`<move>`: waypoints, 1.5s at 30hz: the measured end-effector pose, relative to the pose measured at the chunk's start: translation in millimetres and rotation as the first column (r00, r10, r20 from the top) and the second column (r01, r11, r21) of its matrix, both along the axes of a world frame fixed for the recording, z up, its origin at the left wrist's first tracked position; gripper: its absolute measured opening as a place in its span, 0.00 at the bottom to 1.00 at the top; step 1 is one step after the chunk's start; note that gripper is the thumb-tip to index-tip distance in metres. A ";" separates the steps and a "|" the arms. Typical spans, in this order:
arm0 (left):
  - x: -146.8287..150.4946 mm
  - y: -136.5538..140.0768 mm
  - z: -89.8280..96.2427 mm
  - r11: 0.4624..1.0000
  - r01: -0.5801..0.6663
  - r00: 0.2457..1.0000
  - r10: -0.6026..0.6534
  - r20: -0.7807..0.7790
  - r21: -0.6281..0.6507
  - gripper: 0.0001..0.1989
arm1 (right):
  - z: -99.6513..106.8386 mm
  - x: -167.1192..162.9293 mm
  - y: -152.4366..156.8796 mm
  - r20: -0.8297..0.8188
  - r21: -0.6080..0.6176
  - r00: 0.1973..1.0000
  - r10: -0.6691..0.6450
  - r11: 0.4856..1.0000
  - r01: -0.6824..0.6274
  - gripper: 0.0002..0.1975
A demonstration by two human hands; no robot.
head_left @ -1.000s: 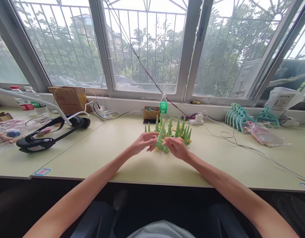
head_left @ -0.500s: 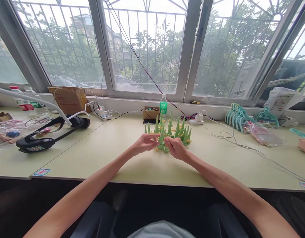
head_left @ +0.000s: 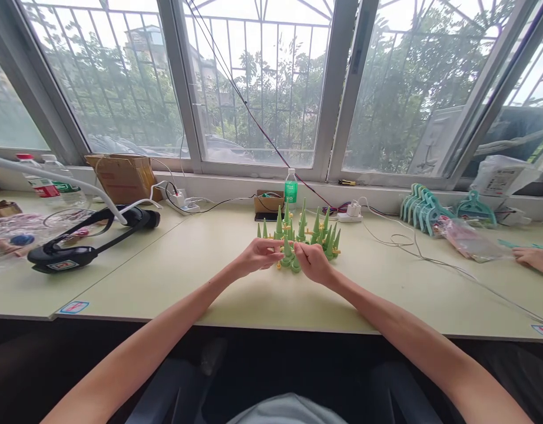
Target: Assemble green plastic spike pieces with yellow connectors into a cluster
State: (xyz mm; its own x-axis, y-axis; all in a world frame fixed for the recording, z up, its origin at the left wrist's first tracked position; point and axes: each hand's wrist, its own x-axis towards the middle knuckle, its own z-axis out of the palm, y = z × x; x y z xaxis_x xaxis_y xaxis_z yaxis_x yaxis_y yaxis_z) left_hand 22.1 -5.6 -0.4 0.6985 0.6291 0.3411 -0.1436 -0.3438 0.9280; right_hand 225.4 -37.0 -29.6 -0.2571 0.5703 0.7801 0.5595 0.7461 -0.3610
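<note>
Pale tabletop (head_left: 165, 277) ran under barred windows (head_left: 262, 88). One green cone (head_left: 288, 250) pointed up between my two sets of fingertips, at the near side of the clump. Left hand (head_left: 257, 254): index finger and thumb apart, tips right at the cone; whether they pinched it, I could not tell. Right hand (head_left: 314, 262): fingers curled in together, close on the cone's other side; what they held, if anything, was hidden. More green cones (head_left: 316, 227), yellow bits among them, stood upright just beyond my fingers. Farther past them stood a green-labelled bottle (head_left: 291, 189). Well left of my fingers lay a black headset (head_left: 81, 257), with a brown box (head_left: 123, 179) behind it. Well right were teal hangers (head_left: 424, 212) and, farther right, another person's hand (head_left: 532, 257).
</note>
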 end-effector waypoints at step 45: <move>4.3 -4.7 2.8 0.997 0.019 0.998 -0.024 -0.066 -0.079 0.20 | -8.4 0.8 1.6 0.092 0.215 0.975 -0.201 0.960 0.178 0.24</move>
State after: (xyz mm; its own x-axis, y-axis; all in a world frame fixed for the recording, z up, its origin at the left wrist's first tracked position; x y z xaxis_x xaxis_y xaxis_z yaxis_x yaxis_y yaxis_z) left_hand 26.4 -10.3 2.4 0.7319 0.6364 0.2436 -0.0870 -0.2672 0.9597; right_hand 226.2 -35.5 -38.0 -0.2517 0.4483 0.8577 0.7259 0.6736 -0.1391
